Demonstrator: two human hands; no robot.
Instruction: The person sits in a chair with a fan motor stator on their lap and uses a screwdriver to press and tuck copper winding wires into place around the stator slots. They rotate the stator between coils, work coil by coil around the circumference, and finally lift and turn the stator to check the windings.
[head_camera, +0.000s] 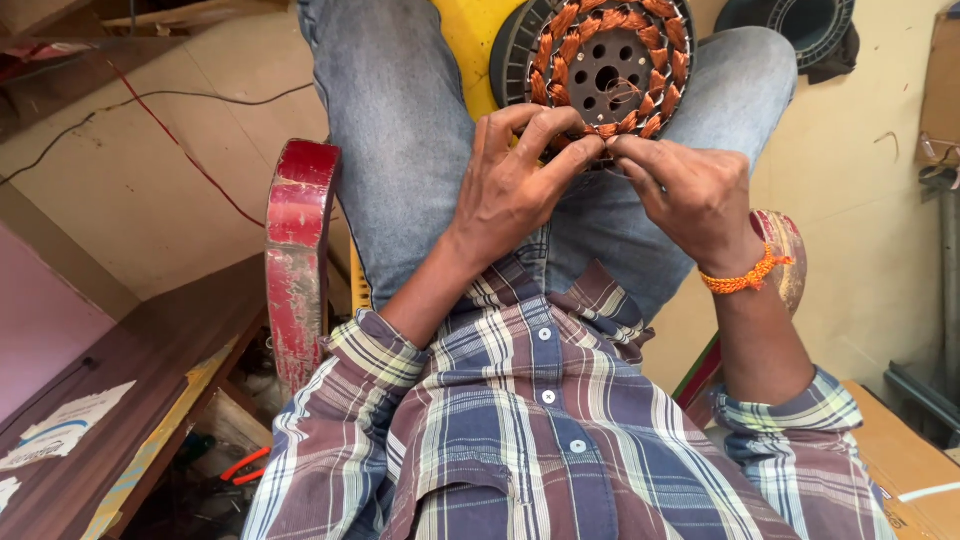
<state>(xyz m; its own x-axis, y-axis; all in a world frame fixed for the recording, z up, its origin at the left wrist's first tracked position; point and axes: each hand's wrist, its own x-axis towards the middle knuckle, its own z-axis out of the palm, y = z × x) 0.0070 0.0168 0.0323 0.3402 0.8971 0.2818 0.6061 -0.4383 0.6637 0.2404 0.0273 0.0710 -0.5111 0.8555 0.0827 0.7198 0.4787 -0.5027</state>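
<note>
A round motor stator (607, 66) with copper-wire coils wound around its rim and a grey perforated hub rests between my knees, on my lap in blue jeans. My left hand (520, 180) and my right hand (690, 190) meet at its near edge, fingertips pinched together on the coil windings there. A thin loose copper wire curls over the hub. An orange thread band sits on my right wrist. The near edge of the stator is hidden behind my fingers.
I sit on a worn red chair (298, 250) with a yellow seat (472, 45). A dark wooden bench (120, 420) with paper labels lies at the lower left. Red and black wires (180, 150) run across the pale floor. Another black ring part (800, 25) lies at top right.
</note>
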